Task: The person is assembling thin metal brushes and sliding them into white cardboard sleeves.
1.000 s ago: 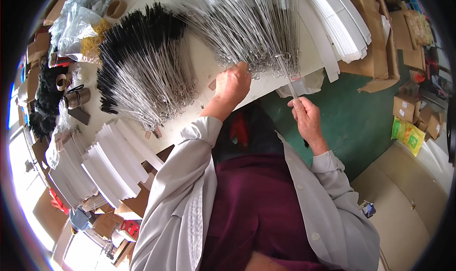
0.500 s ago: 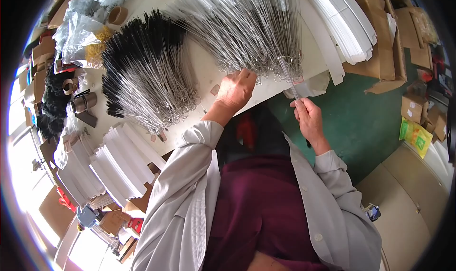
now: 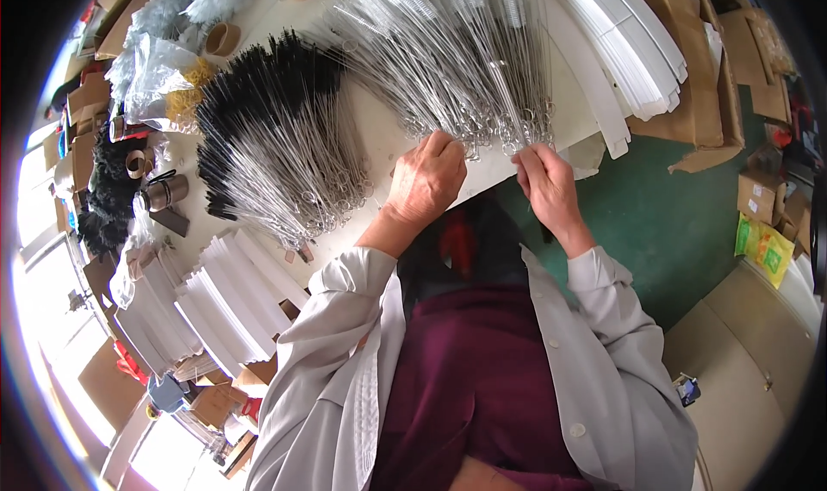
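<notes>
My left hand [image 3: 428,174] is closed, fingertips pinched at the looped ends of a pile of white-bristled wire brushes [image 3: 448,69]. Whatever sits between those fingertips is hidden. To its right, my right hand [image 3: 550,185] pinches the near end of a slim, silvery, see-through strip [image 3: 506,99], which lies along the brush stems and points away from me. Its exact kind is unclear. Left of both hands rests a second pile of wire brushes, these with black bristles [image 3: 267,73] and ring-ended handles toward me.
Stacked white strips [image 3: 624,47] lie at the table's right, beside cardboard [image 3: 715,103]. More folded white sheets [image 3: 228,301] stand at the left. A metal flask [image 3: 165,191], a clear plastic bag [image 3: 155,82] and cardboard rings [image 3: 222,39] occupy the far left. Green floor [image 3: 663,198] shows beyond the table edge.
My right hand has moved up and left to the table edge, pushing the slim strip farther over the white-bristled pile. The left hand stays at the looped ends. The whole view has shifted slightly.
</notes>
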The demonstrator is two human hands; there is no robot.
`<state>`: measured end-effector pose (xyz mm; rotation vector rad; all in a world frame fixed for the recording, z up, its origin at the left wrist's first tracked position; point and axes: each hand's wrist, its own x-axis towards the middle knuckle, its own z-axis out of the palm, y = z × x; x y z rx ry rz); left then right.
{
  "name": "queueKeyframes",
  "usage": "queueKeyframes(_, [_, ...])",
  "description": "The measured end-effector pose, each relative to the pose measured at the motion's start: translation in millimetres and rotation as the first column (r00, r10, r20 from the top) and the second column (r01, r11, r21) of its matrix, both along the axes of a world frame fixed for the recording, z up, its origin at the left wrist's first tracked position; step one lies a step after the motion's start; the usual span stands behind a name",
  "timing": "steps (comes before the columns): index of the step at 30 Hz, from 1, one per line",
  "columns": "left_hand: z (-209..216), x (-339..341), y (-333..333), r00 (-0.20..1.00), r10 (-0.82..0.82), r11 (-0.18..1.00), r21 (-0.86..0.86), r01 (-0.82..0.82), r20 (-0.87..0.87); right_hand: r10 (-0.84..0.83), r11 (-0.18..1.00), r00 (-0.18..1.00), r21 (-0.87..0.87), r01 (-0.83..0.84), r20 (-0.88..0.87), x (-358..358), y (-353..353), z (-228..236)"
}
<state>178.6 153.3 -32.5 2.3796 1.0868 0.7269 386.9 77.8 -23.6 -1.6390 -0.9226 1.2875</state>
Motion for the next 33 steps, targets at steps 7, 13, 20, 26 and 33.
queueKeyframes(7, [9, -13, -12, 0.999, 0.036, 0.999, -0.008, -0.036, 0.004, 0.116, 0.975, 0.991, 0.180, -0.128, 0.072, -23, 57, -8])
queueKeyframes(13, [8, -25, -25, 0.988, 0.150, 0.988, -0.033, -0.149, 0.041, 0.167, 0.977, 0.986, 0.132, -0.167, 0.016, -30, 62, -16])
queueKeyframes(20, [29, -24, -15, 0.989, 0.110, 0.993, -0.058, -0.104, 0.103, 0.146, 0.989, 0.966, 0.032, -0.143, -0.215, -60, 97, -24])
queueKeyframes(26, [58, -26, -18, 0.988, 0.080, 0.996, -0.060, -0.073, 0.130, 0.079, 0.994, 0.952, 0.089, -0.055, -0.297, -64, 122, -53])
queueKeyframes(33, [141, -51, -14, 0.930, 0.151, 0.985, -0.130, -0.113, 0.336, 0.087, 0.992, 0.920, -0.053, -0.117, -0.383, -50, 140, -57])
